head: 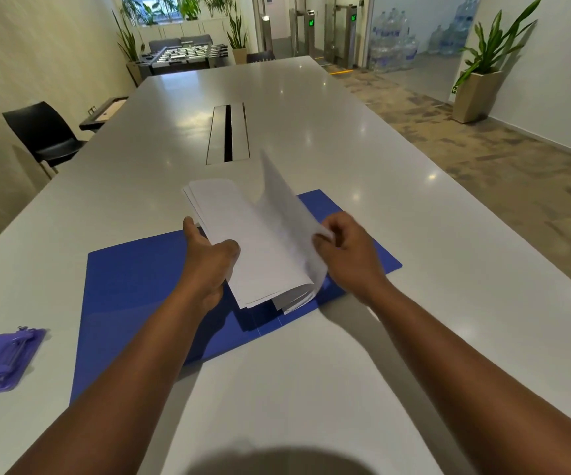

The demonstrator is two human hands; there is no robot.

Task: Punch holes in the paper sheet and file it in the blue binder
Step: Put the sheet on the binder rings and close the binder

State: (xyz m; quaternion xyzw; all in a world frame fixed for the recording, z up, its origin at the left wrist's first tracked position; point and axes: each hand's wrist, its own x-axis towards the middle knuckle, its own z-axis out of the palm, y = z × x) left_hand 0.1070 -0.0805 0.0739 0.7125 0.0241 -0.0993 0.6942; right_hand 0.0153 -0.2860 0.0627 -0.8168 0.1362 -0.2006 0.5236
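Pinching one paper sheet (pixel 286 214) — right hand (pixel 349 255) grip; left hand (pixel 210 265) gripping stack (pixel 243 241).

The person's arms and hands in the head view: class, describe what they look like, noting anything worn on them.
Both forearms are bare up to the frame edge, with no sleeve in sight. The left hand and right hand wear no gloves. No watch, bracelet or ring shows on either wrist or on the fingers, though motion blur softens the right hand.
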